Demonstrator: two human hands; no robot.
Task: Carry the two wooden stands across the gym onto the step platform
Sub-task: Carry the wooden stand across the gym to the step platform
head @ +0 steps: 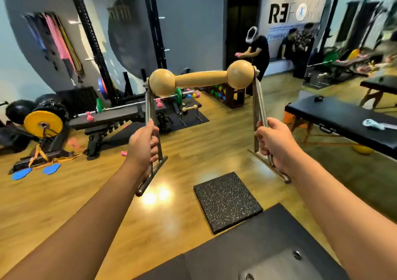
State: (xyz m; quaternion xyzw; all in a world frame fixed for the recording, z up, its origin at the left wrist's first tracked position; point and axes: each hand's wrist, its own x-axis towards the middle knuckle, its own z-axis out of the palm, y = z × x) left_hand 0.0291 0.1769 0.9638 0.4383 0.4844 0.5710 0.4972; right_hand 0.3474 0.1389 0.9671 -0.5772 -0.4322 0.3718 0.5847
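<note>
Gym hall, honey-coloured wooden floor (189, 151), grey walls, black power rack (92, 43) at left.

Item 1: wooden-barred stand with two round wooden end knobs on grey metal legs (200, 80), held in the air at chest height in front of the wearer. Left hand (144, 144) clenched round the left leg just above its foot bar; right hand (274, 143) clenched round the right leg likewise.

Item 2: second matching wooden stand (190, 109), small in view, standing far off on a dark floor mat beside the black weight bench (107, 123).

Item 3: black speckled rubber tile (226, 201) on the floor below the held stand; a dark flat platform edge (257, 247) nearest the camera, possibly the step platform, though that cannot be confirmed.

Risks, judged: foot bars project below the hands and could catch the platform edge on lowering; uneven lowering could tip the stand.

Clearance: open floor centre; black padded worktop (343, 120) close at right; bench and yellow weight plate (44, 124) crowd the left.
</note>
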